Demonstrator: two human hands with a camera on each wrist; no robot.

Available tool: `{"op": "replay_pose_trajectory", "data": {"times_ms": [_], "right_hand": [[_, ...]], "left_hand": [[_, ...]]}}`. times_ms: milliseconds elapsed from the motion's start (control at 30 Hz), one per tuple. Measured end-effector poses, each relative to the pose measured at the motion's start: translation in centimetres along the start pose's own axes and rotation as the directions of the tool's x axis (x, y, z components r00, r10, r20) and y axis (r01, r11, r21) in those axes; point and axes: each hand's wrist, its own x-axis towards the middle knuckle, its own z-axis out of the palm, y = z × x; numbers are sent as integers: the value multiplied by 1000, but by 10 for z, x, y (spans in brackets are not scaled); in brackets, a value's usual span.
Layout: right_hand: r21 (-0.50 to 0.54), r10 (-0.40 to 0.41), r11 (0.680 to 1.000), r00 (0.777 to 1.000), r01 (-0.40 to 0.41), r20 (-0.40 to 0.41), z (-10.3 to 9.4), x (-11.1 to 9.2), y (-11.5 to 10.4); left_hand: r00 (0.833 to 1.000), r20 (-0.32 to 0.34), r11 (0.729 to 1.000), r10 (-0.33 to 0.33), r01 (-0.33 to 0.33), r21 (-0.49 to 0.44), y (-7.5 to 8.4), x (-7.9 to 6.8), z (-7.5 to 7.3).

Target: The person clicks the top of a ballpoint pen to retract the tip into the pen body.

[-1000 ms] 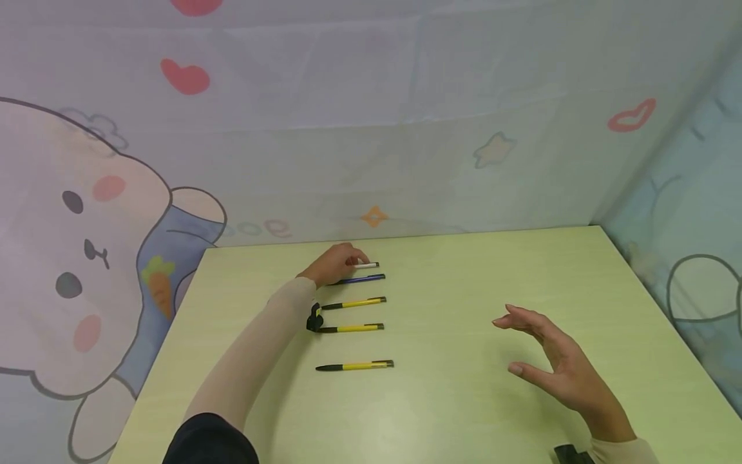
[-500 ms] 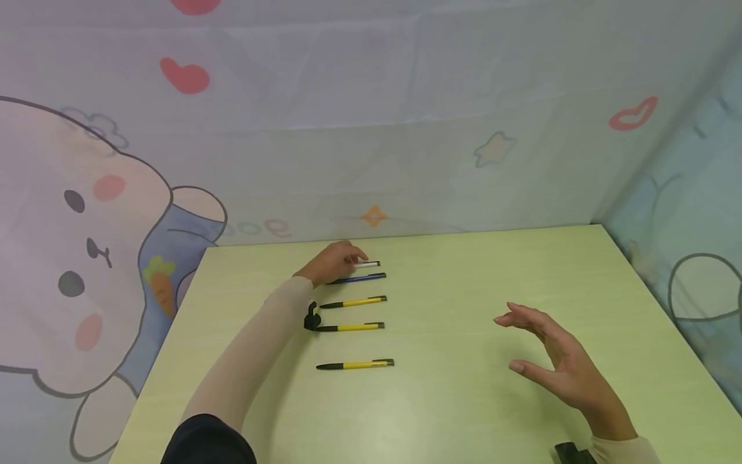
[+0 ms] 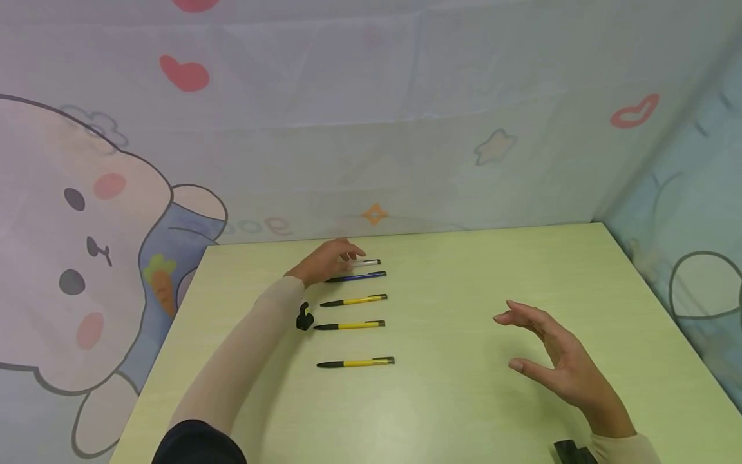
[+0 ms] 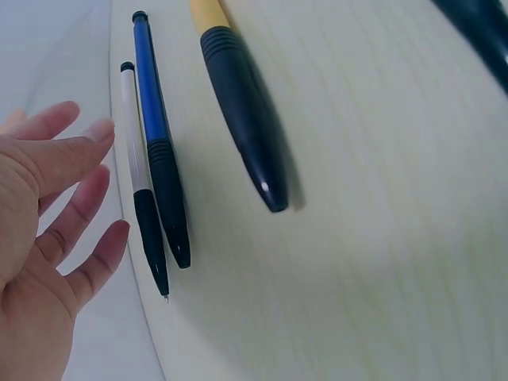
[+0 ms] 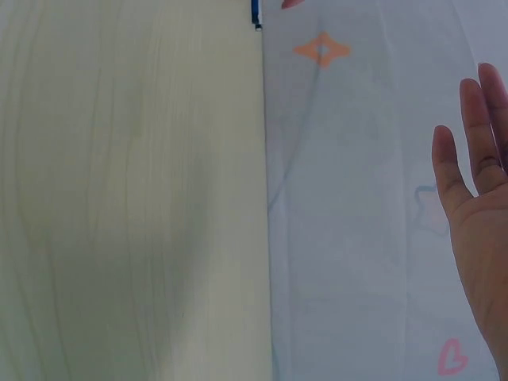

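Note:
In the head view my left hand is at the far side of the table, over the left part of a white pen. The left wrist view shows its fingers loosely bent beside the white pen, with a gap between them. Close to that pen lies a blue pen, roughly parallel, with a dark grip. Nearer lie three yellow pens with black grips: an upper one, a middle one and a lower one. My right hand hovers at the right, thumb and fingers spread, holding nothing.
The pens lie in a column on a pale yellow-green table. Behind its far edge hangs a printed cloth with hearts and a cartoon animal. Another cloth borders the right side.
My left hand and forearm have drawn slightly to the left, baring more of the blue pen and the middle yellow pen's tip. The right hand holds its place.

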Motion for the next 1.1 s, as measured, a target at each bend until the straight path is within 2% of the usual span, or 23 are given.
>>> {"op": "replay_pose_trajectory", "data": {"times_ms": [333, 733, 1100], "right_hand": [[10, -13, 1000, 1000, 13, -8, -1, -3, 0], [16, -9, 1000, 1000, 10, -14, -1, -2, -6], [13, -5, 1000, 1000, 5, -20, 0, -5, -4]], "left_hand": [[999, 37, 999, 15, -16, 34, 5, -3, 6], [988, 144, 995, 57, -68, 70, 9, 1, 14], [985, 153, 989, 75, -93, 115, 9, 1, 20]]}}
